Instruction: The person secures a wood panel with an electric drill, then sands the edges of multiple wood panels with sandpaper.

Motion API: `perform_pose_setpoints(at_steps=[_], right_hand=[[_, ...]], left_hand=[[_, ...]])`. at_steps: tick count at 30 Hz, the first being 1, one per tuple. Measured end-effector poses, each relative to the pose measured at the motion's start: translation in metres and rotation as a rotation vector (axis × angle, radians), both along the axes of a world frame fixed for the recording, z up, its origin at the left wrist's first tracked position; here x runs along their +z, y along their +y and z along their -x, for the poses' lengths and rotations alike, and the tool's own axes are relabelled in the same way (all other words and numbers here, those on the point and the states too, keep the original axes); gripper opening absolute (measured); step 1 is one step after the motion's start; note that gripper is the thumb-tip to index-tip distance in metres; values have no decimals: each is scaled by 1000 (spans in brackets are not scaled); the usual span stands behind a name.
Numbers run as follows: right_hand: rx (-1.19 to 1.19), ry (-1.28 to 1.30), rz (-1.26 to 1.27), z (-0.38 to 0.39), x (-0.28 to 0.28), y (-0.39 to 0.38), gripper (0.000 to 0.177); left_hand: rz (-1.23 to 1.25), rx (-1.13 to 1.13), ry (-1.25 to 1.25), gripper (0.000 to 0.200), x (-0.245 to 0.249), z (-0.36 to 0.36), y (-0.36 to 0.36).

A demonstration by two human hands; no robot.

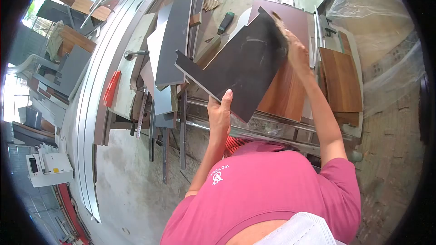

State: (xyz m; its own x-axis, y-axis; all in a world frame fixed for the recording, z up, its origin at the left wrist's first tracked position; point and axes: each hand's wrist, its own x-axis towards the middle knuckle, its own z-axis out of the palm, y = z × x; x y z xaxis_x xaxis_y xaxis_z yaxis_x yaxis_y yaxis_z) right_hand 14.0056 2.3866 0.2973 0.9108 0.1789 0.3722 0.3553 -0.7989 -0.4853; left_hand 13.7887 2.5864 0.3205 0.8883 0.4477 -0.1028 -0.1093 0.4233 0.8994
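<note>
A dark grey board [245, 59] with a notched cut-out at its left end is held tilted above the workbench. My left hand [220, 112] grips its lower left edge, thumb on the upper face and fingers underneath. At the board's right edge is my right hand [297, 52], fingers closed and partly smeared by motion. A thin brownish thing [278, 21] sticks out past those fingers along the edge; its kind is too blurred to tell. Beneath the board lies a reddish-brown wood-grain panel [284, 95].
A green and black tool [225, 22] lies behind the board. Grey panels [175, 41] are stacked at left, near a red tool [111, 88] and long metal profiles [86, 122]. Brown wood panels [343, 79] stand at right. A white machine [49, 169] is far left.
</note>
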Motion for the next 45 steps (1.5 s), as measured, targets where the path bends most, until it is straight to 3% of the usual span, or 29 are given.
perform_pose_setpoints(at_steps=[2, 3, 5, 7, 8, 9, 11, 13, 15, 18, 19, 21, 22, 24, 25, 27, 29, 32, 33, 35, 37, 39, 42, 43, 45], right_hand=[[389, -110, -367, 15, 3, 29, 36], [538, -414, -46, 27, 13, 38, 37], [541, -481, 0, 26, 18, 48, 37], [291, -317, -31, -36, -9, 11, 38], [-9, -67, 121, -50, -28, -4, 36], [-11, -76, 113, -46, -24, -3, 36], [130, 41, -47, -9, -7, -9, 35], [678, 420, -981, 77, 69, 30, 37], [823, -221, 42, 114, 23, -3, 43], [874, -231, 58, 128, 21, -13, 42], [737, -223, 85, 117, 17, -20, 39], [443, 499, -750, 75, -5, -34, 35], [432, 486, -758, 76, -8, -40, 35], [65, 83, -422, 85, 1, -46, 33], [62, 80, -427, 99, 9, -39, 33], [388, -213, -607, 138, 21, -17, 35], [617, -416, -360, 159, 18, -8, 37], [493, -511, -432, 147, -19, 8, 40], [503, -518, -435, 140, -17, 9, 40], [142, -337, -516, 124, -17, 10, 43], [-167, -141, -358, 104, -24, 5, 43], [-246, 84, -468, 79, -23, -9, 40], [-180, -103, -558, 62, -39, -21, 38], [-166, -96, -557, 64, -38, -22, 38], [-113, -32, -558, 77, -32, -28, 37]], left_hand=[[-10, -5, 12, 35, 1, 2, 0], [-22, -11, 15, 35, 2, 1, -1], [-5, -15, 18, 34, 3, 1, -1], [14, -16, 12, 33, 5, 1, -3], [77, -9, 45, 34, 6, 4, -3], [141, 1, 73, 34, 7, 4, -1], [125, 7, 98, 34, 10, 2, 3], [202, -60, 100, 33, 20, 0, 7], [223, -60, 104, 31, 18, -2, 13], [257, -76, 131, 29, 18, -8, 20], [248, -94, 135, 29, 22, -9, 19], [307, -119, 154, 30, 28, -9, 18], [308, -109, 171, 32, 35, -9, 15], [352, -175, 164, 34, 40, -10, 17], [405, -224, 174, 35, 43, -10, 19], [430, -233, 200, 35, 53, -14, 22], [497, -302, 206, 35, 57, -17, 26], [511, -286, 223, 27, 81, -17, 30], [545, -277, 228, 27, 85, -17, 34], [572, -260, 231, 28, 88, -9, 44], [603, -308, 248, 28, 92, 5, 49], [606, -270, 217, 28, 95, 17, 54], [665, -243, 114, 43, 95, 27, 72], [768, -243, 78, 45, 99, 30, 76], [716, -138, 11, 44, 95, 31, 89]])
